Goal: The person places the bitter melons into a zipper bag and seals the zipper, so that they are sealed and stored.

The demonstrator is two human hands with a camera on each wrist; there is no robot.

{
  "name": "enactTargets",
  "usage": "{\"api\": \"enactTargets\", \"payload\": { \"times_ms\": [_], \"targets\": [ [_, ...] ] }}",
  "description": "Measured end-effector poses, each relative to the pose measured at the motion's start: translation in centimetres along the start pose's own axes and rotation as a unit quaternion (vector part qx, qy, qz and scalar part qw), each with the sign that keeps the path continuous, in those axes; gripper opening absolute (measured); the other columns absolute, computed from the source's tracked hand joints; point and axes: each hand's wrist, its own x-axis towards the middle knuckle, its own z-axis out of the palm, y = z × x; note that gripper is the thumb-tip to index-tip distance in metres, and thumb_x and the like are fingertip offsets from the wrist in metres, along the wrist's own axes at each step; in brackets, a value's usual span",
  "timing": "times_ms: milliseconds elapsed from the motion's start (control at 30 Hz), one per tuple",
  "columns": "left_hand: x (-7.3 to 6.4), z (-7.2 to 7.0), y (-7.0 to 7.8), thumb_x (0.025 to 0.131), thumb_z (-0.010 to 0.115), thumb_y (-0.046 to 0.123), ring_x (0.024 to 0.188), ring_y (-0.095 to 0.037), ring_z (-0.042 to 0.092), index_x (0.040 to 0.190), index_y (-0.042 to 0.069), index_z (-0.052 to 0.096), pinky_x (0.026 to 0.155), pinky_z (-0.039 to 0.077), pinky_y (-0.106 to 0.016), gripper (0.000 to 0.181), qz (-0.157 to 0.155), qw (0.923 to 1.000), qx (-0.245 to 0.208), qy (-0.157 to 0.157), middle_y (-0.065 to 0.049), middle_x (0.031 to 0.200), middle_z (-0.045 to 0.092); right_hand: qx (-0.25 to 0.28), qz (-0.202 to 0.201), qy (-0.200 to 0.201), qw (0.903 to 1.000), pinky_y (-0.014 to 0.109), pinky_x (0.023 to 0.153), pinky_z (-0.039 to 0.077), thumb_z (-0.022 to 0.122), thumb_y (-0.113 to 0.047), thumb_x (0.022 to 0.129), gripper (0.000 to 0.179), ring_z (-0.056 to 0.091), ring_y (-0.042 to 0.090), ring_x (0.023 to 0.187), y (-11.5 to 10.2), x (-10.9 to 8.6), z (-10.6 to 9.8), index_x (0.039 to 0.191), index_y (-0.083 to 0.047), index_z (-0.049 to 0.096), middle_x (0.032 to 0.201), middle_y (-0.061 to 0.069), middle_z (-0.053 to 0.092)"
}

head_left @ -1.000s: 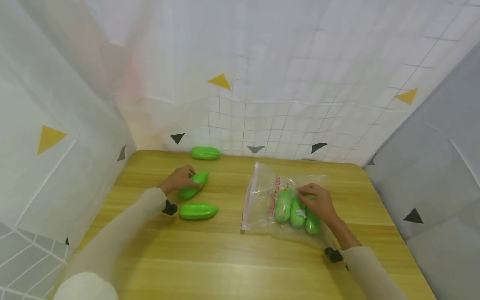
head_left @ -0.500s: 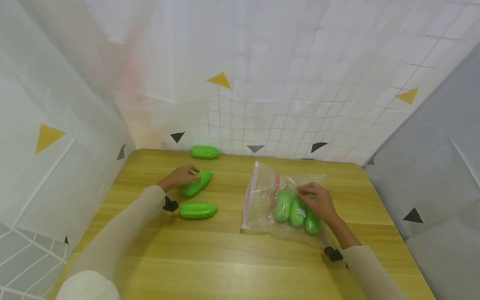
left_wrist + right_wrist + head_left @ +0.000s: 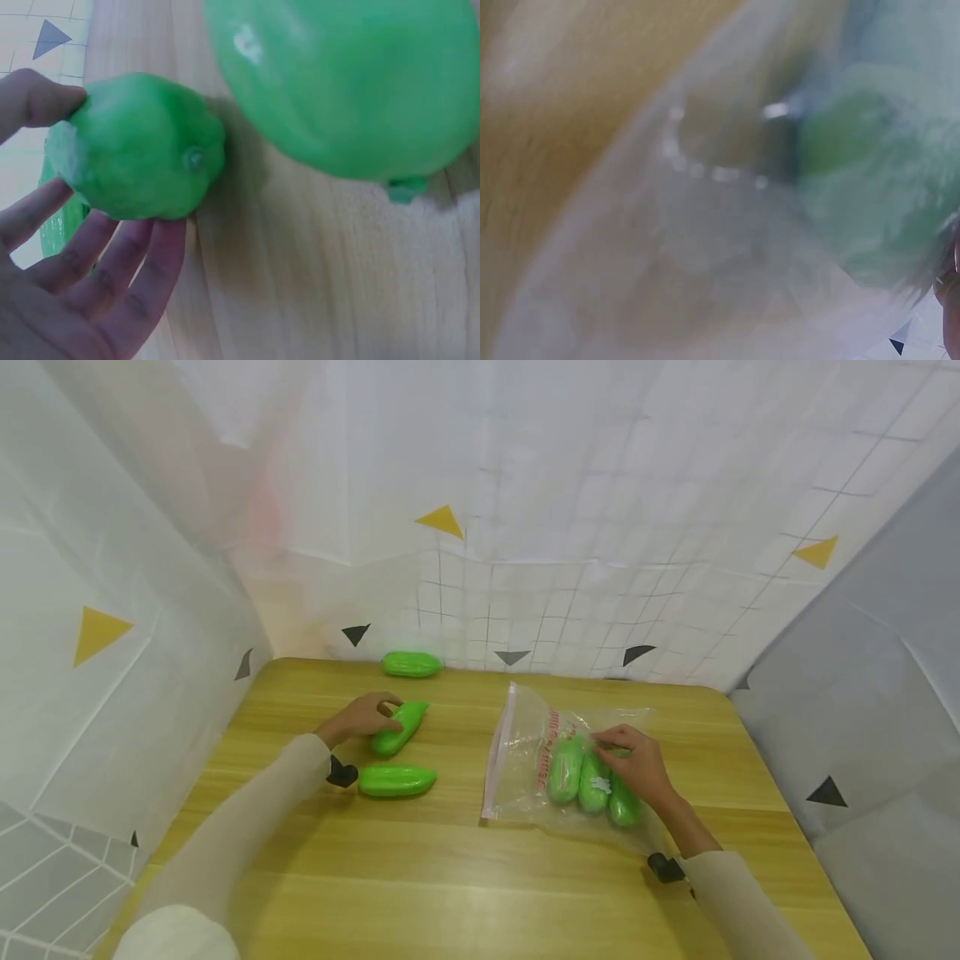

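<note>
My left hand (image 3: 365, 717) holds a green, ribbed bitter melon (image 3: 401, 729) across its blunt end, low over the table. In the left wrist view, the thumb lies on one side of this bitter melon (image 3: 142, 150) and the fingers on the other. Nearer to me lies a second bitter melon (image 3: 396, 782). To the right is a clear zip bag (image 3: 517, 777) with red lettering and several bitter melons (image 3: 564, 772) inside. My right hand (image 3: 637, 764) pinches the bag's upper film above them. The right wrist view is mostly blurred plastic.
Another bitter melon (image 3: 411, 664) lies at the table's back edge, close to the white patterned wall sheet (image 3: 465, 593). The bag's pink zip edge (image 3: 497, 760) faces left, toward the left hand. Grey-white sheets also border the wooden table (image 3: 420, 877) on both sides.
The bitter melon at my left hand has shifted slightly to the right. The left fingers lifted off a little, then closed around it again. My right hand and the bag have hardly moved.
</note>
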Motion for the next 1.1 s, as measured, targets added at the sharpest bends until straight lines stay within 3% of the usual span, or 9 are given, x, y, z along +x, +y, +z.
{"api": "enactTargets", "payload": {
  "times_ms": [233, 433, 567, 767, 1100],
  "targets": [
    [-0.1, 0.8, 0.6, 0.088, 0.071, 0.034, 0.122, -0.038, 0.050, 0.143, 0.013, 0.045, 0.096, 0.047, -0.049, 0.064, -0.010, 0.9984, -0.051, 0.023, -0.021, 0.137, 0.049, -0.002, 0.005, -0.001, 1.0000, 0.031, 0.068, 0.056, 0.080, 0.001, 0.077, 0.023, 0.066, 0.021, 0.082, -0.1, -0.1, 0.0, 0.100, -0.004, 0.076, 0.093, 0.003, 0.069],
    [0.6, 2.0, 1.0, 0.087, 0.072, 0.038, 0.126, -0.037, 0.047, 0.145, 0.013, 0.042, 0.090, 0.052, -0.043, 0.070, -0.001, 0.9945, -0.103, 0.021, -0.021, 0.141, 0.045, 0.001, 0.000, 0.002, 1.0000, 0.030, 0.068, 0.056, 0.080, 0.001, 0.077, 0.023, 0.066, 0.022, 0.081, -0.3, -0.1, -0.1, 0.100, -0.003, 0.076, 0.093, 0.004, 0.069],
    [0.9, 2.9, 1.6, 0.087, 0.073, 0.038, 0.127, -0.035, 0.047, 0.146, 0.015, 0.041, 0.090, 0.052, -0.043, 0.070, 0.014, 0.9934, -0.111, 0.023, -0.021, 0.140, 0.047, 0.001, -0.007, 0.006, 1.0000, 0.025, 0.068, 0.055, 0.080, 0.002, 0.077, 0.023, 0.066, 0.023, 0.081, -0.3, 0.0, 0.0, 0.099, -0.003, 0.076, 0.093, 0.004, 0.069],
    [1.3, 4.2, 2.5, 0.087, 0.074, 0.037, 0.126, -0.033, 0.047, 0.146, 0.018, 0.043, 0.092, 0.050, -0.045, 0.069, 0.047, 0.9915, -0.117, 0.032, -0.018, 0.137, 0.050, 0.001, -0.013, 0.005, 0.9999, 0.029, 0.068, 0.055, 0.081, 0.001, 0.077, 0.023, 0.066, 0.022, 0.081, -0.2, -0.1, 0.0, 0.099, -0.003, 0.076, 0.093, 0.003, 0.069],
    [1.9, 6.8, 4.5, 0.086, 0.075, 0.039, 0.121, -0.030, 0.051, 0.144, 0.018, 0.044, 0.091, 0.050, -0.045, 0.070, 0.069, 0.9865, -0.146, 0.028, -0.014, 0.132, 0.053, 0.000, -0.010, -0.004, 0.9999, 0.023, 0.069, 0.054, 0.080, -0.001, 0.078, 0.025, 0.066, 0.021, 0.083, 0.1, -0.2, -0.1, 0.102, -0.002, 0.075, 0.095, 0.003, 0.068]
  ]
}}
